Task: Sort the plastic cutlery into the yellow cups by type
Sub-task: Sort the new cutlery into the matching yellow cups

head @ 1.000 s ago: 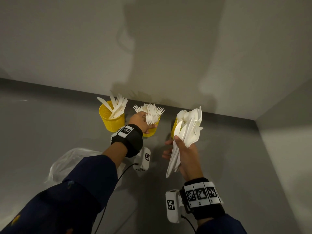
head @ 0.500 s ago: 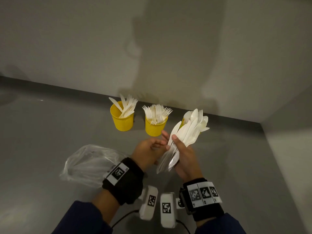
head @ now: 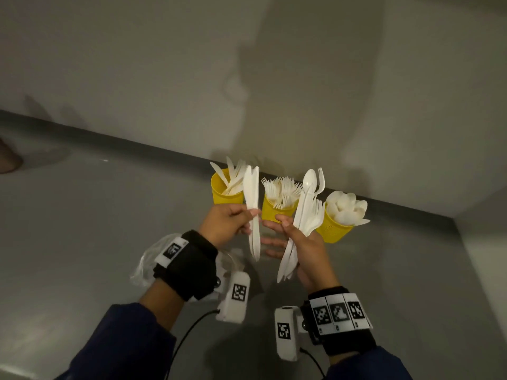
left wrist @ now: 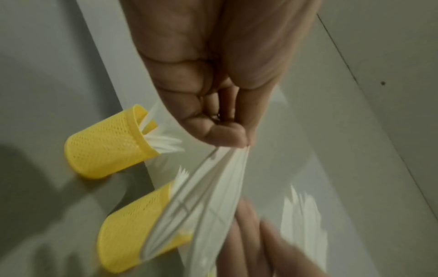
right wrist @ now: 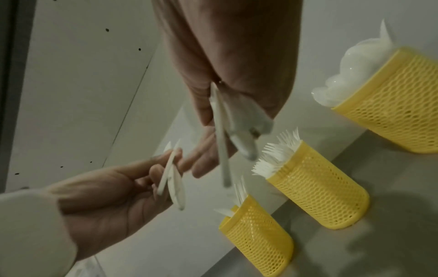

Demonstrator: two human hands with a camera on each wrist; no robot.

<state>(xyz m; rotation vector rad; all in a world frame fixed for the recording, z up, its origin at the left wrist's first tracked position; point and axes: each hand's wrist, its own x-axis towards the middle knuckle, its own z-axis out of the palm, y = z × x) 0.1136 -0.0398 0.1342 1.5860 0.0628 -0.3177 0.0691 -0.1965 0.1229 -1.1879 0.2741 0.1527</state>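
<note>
Three yellow mesh cups stand in a row by the wall: the knife cup [head: 226, 192], the fork cup [head: 275, 212] and the spoon cup [head: 333, 229]. My left hand [head: 229, 222] pinches two white knives [head: 252, 207] upright in front of the knife cup. My right hand [head: 304, 242] grips a mixed bundle of cutlery [head: 304, 212], with a spoon and forks sticking up, between the fork and spoon cups. The right wrist view shows the left hand [right wrist: 111, 198], its knives [right wrist: 174, 180] and all three cups, the fork cup [right wrist: 317, 189] in the middle.
A crumpled clear plastic bag [head: 148, 259] lies on the grey floor [head: 82, 242] under my left wrist. The wall [head: 192, 78] runs right behind the cups, and a second wall closes the corner at right. Wrist cameras and cables hang below both hands.
My left hand came back from the fork cup to the right hand, drew two knives out of the bundle, and now holds them up near the knife cup. The bundle is thinner.
</note>
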